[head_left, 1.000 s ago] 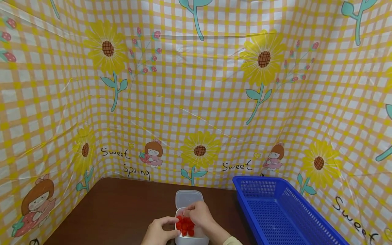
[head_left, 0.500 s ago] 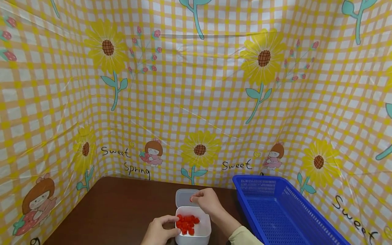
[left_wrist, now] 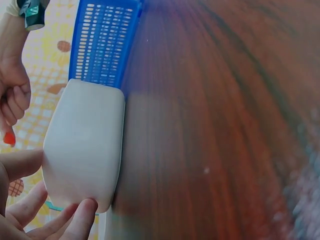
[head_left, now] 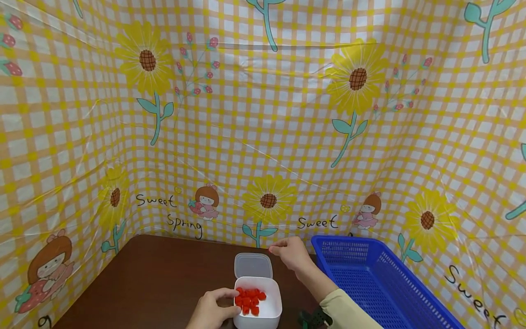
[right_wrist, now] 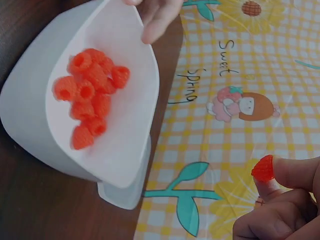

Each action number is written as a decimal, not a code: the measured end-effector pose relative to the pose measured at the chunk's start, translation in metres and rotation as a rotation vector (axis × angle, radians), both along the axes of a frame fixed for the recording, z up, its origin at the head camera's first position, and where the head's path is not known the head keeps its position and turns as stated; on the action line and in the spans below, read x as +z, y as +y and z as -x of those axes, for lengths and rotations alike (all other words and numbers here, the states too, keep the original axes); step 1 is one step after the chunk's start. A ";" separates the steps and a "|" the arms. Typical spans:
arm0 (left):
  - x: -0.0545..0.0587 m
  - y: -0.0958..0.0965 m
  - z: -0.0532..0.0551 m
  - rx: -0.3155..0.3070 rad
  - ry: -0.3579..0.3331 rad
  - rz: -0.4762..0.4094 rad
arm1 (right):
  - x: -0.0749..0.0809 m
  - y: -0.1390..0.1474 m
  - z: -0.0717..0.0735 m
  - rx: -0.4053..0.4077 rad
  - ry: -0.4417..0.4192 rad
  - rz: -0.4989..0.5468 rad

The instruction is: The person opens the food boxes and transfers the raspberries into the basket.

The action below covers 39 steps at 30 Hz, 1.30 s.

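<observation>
A white plastic container [head_left: 257,321] stands on the table with several red raspberries [right_wrist: 90,95] lying in it. My left hand [head_left: 213,308] holds the container's left side, thumb and fingers spread against its wall and rim; the left wrist view shows these fingers [left_wrist: 82,220] against the container. Raised above the table behind the container, my right hand [head_left: 292,253] pinches one raspberry [right_wrist: 263,168] between thumb and index finger. Just behind the container lies a translucent lid [head_left: 253,266].
To the right is a long blue plastic basket [head_left: 334,292] with perforated walls. A dark brown table [head_left: 172,269] carries everything, and a checked sunflower cloth [head_left: 246,137] hangs around its back and sides. A dark green device sits on my right wrist.
My right hand has lifted out of the container with a raspberry, moving away from me and to the right, past the lid. My left hand has stayed on the container.
</observation>
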State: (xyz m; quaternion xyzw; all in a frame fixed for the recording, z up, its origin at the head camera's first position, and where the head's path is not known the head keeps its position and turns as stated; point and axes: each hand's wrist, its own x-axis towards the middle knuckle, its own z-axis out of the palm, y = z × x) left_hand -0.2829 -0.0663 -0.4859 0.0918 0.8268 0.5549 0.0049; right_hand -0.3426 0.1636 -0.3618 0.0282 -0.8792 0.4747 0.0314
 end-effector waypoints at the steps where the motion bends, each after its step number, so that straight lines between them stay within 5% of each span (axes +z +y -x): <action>1: 0.000 0.000 0.000 -0.001 0.005 0.001 | 0.002 0.002 0.000 -0.005 0.004 0.000; 22: -0.005 -0.001 -0.002 -0.022 0.026 -0.032 | 0.026 0.055 0.013 -0.076 0.053 -0.055; 28: -0.006 -0.001 -0.001 -0.032 0.040 -0.052 | 0.026 0.074 0.020 -0.074 0.064 -0.127; 39: -0.005 -0.001 0.001 -0.019 0.010 -0.051 | 0.020 0.119 0.039 -0.099 0.020 -0.110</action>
